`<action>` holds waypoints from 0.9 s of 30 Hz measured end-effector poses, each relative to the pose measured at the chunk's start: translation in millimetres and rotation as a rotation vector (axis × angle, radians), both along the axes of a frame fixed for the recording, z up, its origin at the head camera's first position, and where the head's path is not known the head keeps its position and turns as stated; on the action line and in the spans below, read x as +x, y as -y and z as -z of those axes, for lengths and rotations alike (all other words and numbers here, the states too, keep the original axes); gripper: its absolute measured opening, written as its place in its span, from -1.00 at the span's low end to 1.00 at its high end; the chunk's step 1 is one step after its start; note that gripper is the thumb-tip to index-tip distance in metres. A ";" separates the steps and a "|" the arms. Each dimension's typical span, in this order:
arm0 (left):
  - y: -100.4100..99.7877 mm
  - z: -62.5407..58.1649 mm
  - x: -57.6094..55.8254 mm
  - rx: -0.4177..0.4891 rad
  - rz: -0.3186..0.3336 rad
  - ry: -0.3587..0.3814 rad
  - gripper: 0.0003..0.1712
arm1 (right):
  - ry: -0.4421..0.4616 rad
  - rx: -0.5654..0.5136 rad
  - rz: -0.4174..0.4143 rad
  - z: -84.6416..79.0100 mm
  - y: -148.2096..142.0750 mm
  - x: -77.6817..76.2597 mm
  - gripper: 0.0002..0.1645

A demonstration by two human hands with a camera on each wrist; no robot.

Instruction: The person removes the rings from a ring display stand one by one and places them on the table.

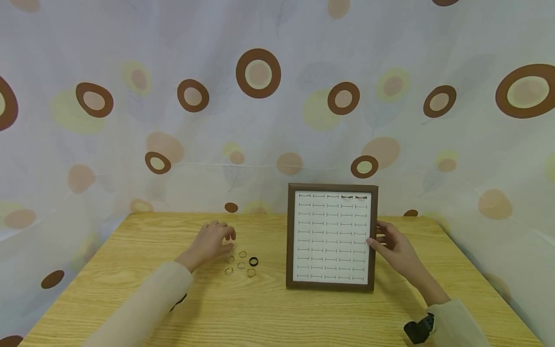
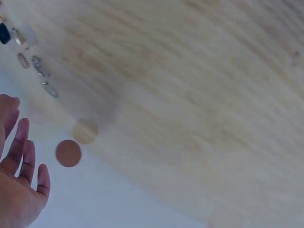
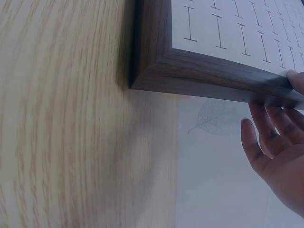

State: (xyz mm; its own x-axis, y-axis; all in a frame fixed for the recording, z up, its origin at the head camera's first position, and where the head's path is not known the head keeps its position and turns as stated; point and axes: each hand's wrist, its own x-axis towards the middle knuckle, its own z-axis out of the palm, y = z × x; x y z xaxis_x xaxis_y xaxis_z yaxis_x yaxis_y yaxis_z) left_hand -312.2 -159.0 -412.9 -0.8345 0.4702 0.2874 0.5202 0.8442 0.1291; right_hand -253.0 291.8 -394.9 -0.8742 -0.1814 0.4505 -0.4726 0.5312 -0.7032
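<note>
A ring display board [image 1: 331, 236] in a brown wooden frame stands upright, its white face cut with rows of short slots. Two rings [image 1: 360, 197] sit in the right end of the top row. My right hand [image 1: 393, 248] grips the frame's right edge, thumb on the front and fingers behind, as the right wrist view also shows. To the left, my left hand [image 1: 211, 244] hovers by several loose rings, its fingers loosely bent and apart. Most of these are gold or silver rings [image 1: 251, 273]; one is a black ring [image 1: 253, 261].
The wooden table [image 1: 243, 313] runs back to a white curtain [image 1: 277, 120] printed with brown and yellow circles. A small black device [image 1: 418, 328] is strapped at the right sleeve.
</note>
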 end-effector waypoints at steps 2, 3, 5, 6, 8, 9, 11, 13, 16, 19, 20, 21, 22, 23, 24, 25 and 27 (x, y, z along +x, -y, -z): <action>-4.3 -6.0 0.5 -0.006 0.024 -0.028 -0.85 | 0.004 -0.001 0.002 0.2 -0.1 0.0 -0.46; -6.7 -9.2 1.3 -0.005 0.036 -0.039 -0.85 | 0.005 -0.001 0.002 0.3 0.0 0.1 -0.46; -12.2 -16.0 3.4 -0.006 0.063 -0.066 -0.85 | 0.007 -0.002 0.004 0.6 0.2 0.0 -0.46; -15.4 -19.7 4.7 -0.006 0.076 -0.077 -0.85 | 0.007 -0.004 0.003 0.6 0.4 0.0 -0.46; -21.8 -26.8 6.9 -0.009 0.100 -0.106 -0.85 | 0.008 -0.008 0.000 0.5 0.7 0.1 -0.46; -25.1 -30.2 7.7 -0.011 0.110 -0.126 -0.85 | 0.006 -0.007 0.001 0.4 0.7 0.2 -0.46; -31.8 -37.1 8.3 -0.013 0.129 -0.160 -0.86 | 0.004 -0.007 0.001 0.3 0.8 0.2 -0.46; -38.3 -44.2 8.1 -0.002 0.153 -0.194 -0.86 | 0.002 -0.005 0.004 0.3 0.8 0.1 -0.46; -47.8 -55.7 8.5 -0.002 0.187 -0.229 -0.86 | 0.011 -0.003 0.009 0.4 0.7 0.0 -0.46; -57.5 -68.1 10.6 -0.006 0.225 -0.238 -0.85 | 0.023 0.003 0.014 0.3 0.6 0.1 -0.45; -60.8 -72.3 11.4 -0.010 0.233 -0.239 -0.85 | 0.027 0.003 0.016 0.2 0.7 0.2 -0.45; -64.3 -76.4 12.4 -0.009 0.243 -0.240 -0.84 | 0.031 0.005 0.018 0.1 0.7 0.4 -0.45; -67.8 -80.2 13.1 -0.007 0.254 -0.243 -0.84 | 0.032 0.009 0.020 0.0 0.8 0.4 -0.45; -71.2 -83.5 13.8 -0.005 0.262 -0.249 -0.85 | 0.033 0.010 0.022 -0.2 0.9 0.5 -0.45; -74.8 -86.9 14.5 -0.002 0.272 -0.255 -0.85 | 0.034 0.011 0.022 -0.3 1.0 0.6 -0.45; -78.3 -89.7 15.0 0.001 0.280 -0.260 -0.85 | 0.035 0.012 0.023 -0.4 1.1 0.6 -0.44; -85.3 -93.1 15.4 0.008 0.296 -0.270 -0.85 | 0.040 0.012 0.023 -0.3 1.1 0.5 -0.44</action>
